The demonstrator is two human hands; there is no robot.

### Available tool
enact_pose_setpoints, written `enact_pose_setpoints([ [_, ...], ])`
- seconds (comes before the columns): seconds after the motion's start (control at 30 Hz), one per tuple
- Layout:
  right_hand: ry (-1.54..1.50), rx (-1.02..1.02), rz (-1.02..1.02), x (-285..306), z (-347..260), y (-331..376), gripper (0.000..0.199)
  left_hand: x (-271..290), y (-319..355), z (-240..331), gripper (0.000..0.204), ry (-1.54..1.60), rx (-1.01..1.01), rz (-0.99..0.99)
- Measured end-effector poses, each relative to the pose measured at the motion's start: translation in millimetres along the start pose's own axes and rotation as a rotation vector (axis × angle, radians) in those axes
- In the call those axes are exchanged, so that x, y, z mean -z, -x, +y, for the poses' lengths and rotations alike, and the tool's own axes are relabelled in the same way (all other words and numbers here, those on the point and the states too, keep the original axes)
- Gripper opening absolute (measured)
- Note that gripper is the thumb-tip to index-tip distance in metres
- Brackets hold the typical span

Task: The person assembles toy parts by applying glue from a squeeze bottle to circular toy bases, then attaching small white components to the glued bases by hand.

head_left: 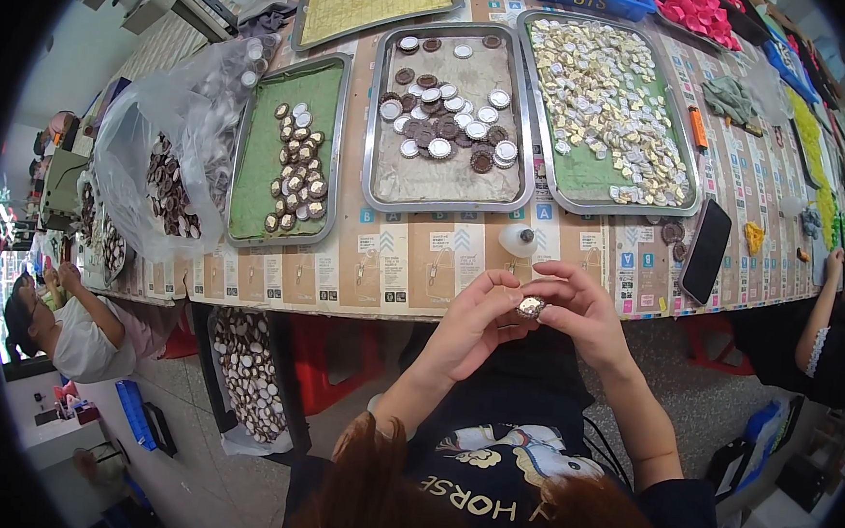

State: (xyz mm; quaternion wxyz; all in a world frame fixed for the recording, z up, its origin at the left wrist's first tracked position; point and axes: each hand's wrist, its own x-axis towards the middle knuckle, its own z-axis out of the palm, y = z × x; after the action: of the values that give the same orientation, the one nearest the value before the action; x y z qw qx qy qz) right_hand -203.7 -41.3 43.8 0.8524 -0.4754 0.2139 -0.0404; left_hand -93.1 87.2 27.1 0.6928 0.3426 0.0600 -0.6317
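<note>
Left hand [475, 327] and right hand [588, 321], curled, pinch 1 gold piece [530, 307]

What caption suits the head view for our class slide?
Left hand and right hand hold a gold-faced piece near a tray of brown and white discs.

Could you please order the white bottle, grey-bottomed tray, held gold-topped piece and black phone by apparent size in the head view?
1. Grey-bottomed tray
2. Black phone
3. White bottle
4. Gold-topped piece
</note>
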Motion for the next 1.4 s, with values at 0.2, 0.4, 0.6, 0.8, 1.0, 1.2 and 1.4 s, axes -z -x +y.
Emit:
enact_pose_setpoints([
  [0.2,-0.044,-0.025,-0.017,2.4,4.4,-1.1,0.041,1.9,1.0,-2.2,0.02,-0.028,-0.017,-0.014],
  [0.4,0.388,0.285,0.087,2.4,7.7,-5.3,0.041,33.4,7.3,39.2,0.021,-0.126,-0.324,0.153],
  [0.6,0.652,0.44,0.054,-22.0,0.9,-7.7,0.044,10.9,24.8,42.8,0.014,-0.01,-0.165,0.027],
  [0.8,0.789,0.542,0.022,-24.3,-0.5,-13.2,0.041,-9.6,21.8,16.6,0.024,0.062,-0.053,-0.006],
  [1.0,0.663,0.447,-0.02,-18.1,0.0,-10.3,0.036,-10.4,20.7,12.4,0.025,0.057,-0.025,-0.036],
  [1.2,0.673,0.434,-0.04,-14.4,3.3,-10.0,0.036,-4.1,16.5,5.8,0.023,0.101,-0.061,-0.041],
  [1.4,0.405,0.317,-0.114,-9.3,7.0,-12.2,0.033,-14.3,20.8,13.0,0.017,0.144,0.018,0.013],
])
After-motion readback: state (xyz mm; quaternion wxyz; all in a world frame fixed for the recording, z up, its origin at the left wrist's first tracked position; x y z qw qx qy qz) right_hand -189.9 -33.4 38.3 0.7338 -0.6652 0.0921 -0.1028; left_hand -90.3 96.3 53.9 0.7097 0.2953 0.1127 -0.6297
